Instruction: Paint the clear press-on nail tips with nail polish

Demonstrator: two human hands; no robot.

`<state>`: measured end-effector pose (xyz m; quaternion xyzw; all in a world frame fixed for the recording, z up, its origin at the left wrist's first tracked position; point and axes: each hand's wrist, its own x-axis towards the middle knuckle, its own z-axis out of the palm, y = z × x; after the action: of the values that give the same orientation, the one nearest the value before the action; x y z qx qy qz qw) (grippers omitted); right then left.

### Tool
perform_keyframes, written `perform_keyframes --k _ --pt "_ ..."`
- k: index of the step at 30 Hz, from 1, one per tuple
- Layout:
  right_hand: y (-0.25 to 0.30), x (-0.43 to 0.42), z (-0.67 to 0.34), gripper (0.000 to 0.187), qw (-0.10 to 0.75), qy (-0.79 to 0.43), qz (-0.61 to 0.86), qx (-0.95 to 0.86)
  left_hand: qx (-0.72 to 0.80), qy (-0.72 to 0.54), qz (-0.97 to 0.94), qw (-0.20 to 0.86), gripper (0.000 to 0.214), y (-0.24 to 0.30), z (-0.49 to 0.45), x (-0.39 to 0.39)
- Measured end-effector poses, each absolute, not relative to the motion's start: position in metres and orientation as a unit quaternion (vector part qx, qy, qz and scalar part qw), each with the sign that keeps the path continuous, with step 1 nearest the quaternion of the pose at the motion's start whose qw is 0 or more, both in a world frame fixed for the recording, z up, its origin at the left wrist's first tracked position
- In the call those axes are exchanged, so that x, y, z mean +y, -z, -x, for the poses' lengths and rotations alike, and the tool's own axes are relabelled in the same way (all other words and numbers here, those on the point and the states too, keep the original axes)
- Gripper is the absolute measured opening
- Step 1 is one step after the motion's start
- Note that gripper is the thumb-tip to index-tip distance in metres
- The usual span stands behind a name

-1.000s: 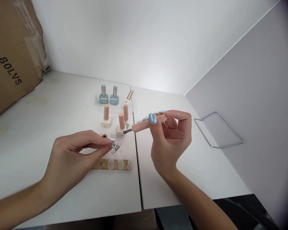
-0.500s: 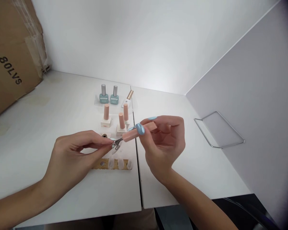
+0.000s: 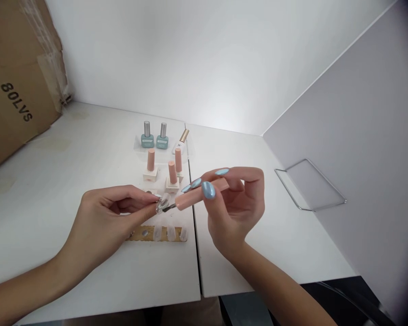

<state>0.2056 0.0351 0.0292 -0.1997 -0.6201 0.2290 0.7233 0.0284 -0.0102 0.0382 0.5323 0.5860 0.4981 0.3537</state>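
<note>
Between the thumb and forefinger of my left hand [image 3: 112, 222] is a clear false nail tip [image 3: 163, 202]. My right hand [image 3: 236, 199] is closed around the pink cap of a nail polish brush [image 3: 193, 195]. Its dark bristles point left and meet the lower edge of the nail tip, or lie just in front of it. Below my hands a gold strip [image 3: 151, 233] lies on the table with several pale nail tips [image 3: 171, 233] standing on it. Behind my left fingertips, an open bottle [image 3: 149, 192] is mostly hidden.
Pink-capped polish bottles [image 3: 172, 176] stand just beyond my hands. Farther back are two teal bottles [image 3: 147, 139] and a tilted white bottle with a gold cap [image 3: 181, 141]. A cardboard box [image 3: 23, 86] is at the left, and a wire frame [image 3: 311, 183] at the right wall.
The brush has shifted slightly right and down, its bristles now at the nail tip's lower edge. The nail tip has turned in my left fingers, showing more of its surface.
</note>
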Motion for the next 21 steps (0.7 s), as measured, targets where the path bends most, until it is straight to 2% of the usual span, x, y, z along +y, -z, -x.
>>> perform_keyframes --k 5,15,21 --pt "-0.0287 0.033 -0.2054 0.015 0.707 -0.259 0.193 -0.629 0.589 -0.496 -0.531 0.354 0.007 -0.0383 -0.0315 -0.0106" --pt "-0.0289 0.0392 -0.2054 0.02 0.697 -0.31 0.309 -0.567 0.586 -0.49 -0.522 0.38 0.009 -0.0303 -0.0245 -0.0104" --pt "-0.0279 0.0387 -0.2065 0.021 0.719 -0.264 0.283 -0.577 0.58 -0.487 -0.507 0.412 0.012 -0.0335 -0.0232 -0.0065"
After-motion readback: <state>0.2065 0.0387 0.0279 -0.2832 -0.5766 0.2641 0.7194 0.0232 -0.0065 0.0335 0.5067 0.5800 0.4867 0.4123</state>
